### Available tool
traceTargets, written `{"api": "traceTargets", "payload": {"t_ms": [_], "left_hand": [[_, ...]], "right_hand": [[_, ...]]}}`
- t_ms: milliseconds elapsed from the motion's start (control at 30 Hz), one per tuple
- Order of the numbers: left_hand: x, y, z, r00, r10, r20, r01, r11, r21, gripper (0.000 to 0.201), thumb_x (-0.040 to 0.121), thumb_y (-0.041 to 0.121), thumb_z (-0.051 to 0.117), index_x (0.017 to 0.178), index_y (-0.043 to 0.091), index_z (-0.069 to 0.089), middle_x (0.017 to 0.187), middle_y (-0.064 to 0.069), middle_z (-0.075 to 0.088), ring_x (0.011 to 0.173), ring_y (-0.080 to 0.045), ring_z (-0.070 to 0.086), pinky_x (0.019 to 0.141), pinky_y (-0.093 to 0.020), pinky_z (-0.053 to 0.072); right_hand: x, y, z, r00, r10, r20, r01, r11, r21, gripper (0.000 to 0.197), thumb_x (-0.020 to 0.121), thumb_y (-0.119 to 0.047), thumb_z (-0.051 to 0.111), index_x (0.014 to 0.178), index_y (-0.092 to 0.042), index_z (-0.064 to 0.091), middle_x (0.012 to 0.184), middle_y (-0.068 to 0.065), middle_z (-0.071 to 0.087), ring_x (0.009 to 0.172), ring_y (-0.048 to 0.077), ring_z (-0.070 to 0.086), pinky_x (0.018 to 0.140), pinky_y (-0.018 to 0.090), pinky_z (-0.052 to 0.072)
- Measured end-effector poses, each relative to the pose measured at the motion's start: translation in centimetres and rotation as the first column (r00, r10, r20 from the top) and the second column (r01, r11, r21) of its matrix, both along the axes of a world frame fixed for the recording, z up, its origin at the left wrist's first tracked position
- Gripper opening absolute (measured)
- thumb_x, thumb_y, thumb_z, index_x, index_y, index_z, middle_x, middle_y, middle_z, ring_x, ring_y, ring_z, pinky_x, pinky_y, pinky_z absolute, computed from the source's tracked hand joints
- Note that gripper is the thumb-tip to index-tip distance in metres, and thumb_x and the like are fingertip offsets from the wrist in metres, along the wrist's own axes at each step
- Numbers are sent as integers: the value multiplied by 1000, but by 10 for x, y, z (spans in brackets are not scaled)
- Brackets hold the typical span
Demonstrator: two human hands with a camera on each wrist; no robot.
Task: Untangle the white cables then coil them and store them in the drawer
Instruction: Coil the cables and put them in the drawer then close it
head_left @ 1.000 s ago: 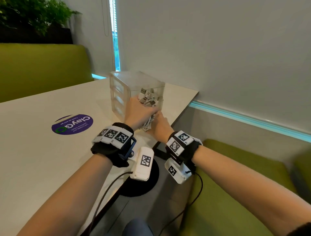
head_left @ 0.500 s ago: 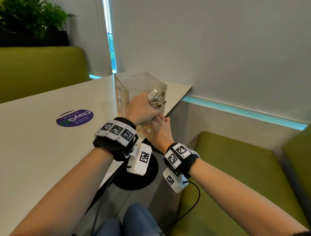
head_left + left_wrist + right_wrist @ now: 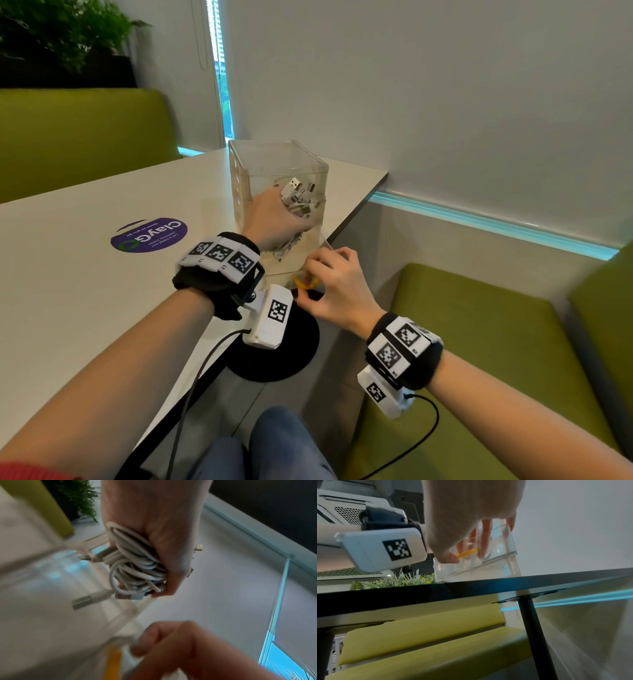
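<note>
My left hand (image 3: pixel 291 219) grips a coiled bundle of white cables (image 3: pixel 297 200), its USB plugs sticking up, in front of the clear acrylic drawer unit (image 3: pixel 274 161). The left wrist view shows the same bundle of cables (image 3: pixel 133 568) wrapped in that hand's fingers (image 3: pixel 171 561). My right hand (image 3: pixel 325 270) holds the front wall of a clear drawer (image 3: pixel 498 557) pulled out of the unit's bottom, fingers inside, thumb outside. A yellow band (image 3: pixel 306 283) lies at the drawer's front, by the thumb (image 3: pixel 448 558).
The unit stands near the right corner of a pale table (image 3: pixel 102 291) with a purple sticker (image 3: pixel 149 234). Below are the table's black pedestal base (image 3: pixel 274 359) and my knees. Green benches (image 3: pixel 479 342) flank the table; a wall is close on the right.
My left hand has lifted the cable bundle higher against the unit. My right hand has drawn back toward me, pulling the bottom drawer out, and the yellow band has come into view.
</note>
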State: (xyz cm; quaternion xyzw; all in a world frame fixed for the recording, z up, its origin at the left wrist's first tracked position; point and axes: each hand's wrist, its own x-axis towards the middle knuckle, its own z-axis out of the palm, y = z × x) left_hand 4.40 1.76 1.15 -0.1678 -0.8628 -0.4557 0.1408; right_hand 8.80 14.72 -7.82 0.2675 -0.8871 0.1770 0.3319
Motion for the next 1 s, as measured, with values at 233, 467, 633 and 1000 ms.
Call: {"api": "traceTargets", "payload": {"t_ms": [233,467,633,1000], "left_hand": [[2,2,-16,925,-82,370,-46,945,324,18,70,2,70,74,14,58,65,0,61,51,-10,59,47,-18,49],[-7,9,-23,718,-291,632,4,910,415,7,85,13,61,79,11,59,64,-6,64,52,-13,63,56,-24,54],[-2,16,-23,780,-186,598,35,966,255,15,94,21,46,92,10,56,75,-5,61,69,-15,60,64,-22,50],[-10,12,-26,946,111,304,102,790,-605,37,97,31,33,119,9,53,110,-14,65,102,-28,59,86,-35,45]], "right_hand": [[-3,12,28,967,149,208,-58,919,-390,21,85,-33,52,91,-13,51,80,-8,58,65,9,57,68,34,51],[-32,7,38,942,91,323,58,904,-424,39,94,-24,49,128,-4,52,124,13,59,113,20,55,100,36,43],[-34,-4,39,928,107,357,93,861,-500,42,93,-29,50,129,-7,52,126,11,60,117,18,56,103,32,42],[-49,-14,51,898,-7,440,155,941,-300,30,84,-35,62,97,-10,73,91,12,73,91,26,65,88,44,51]]}}
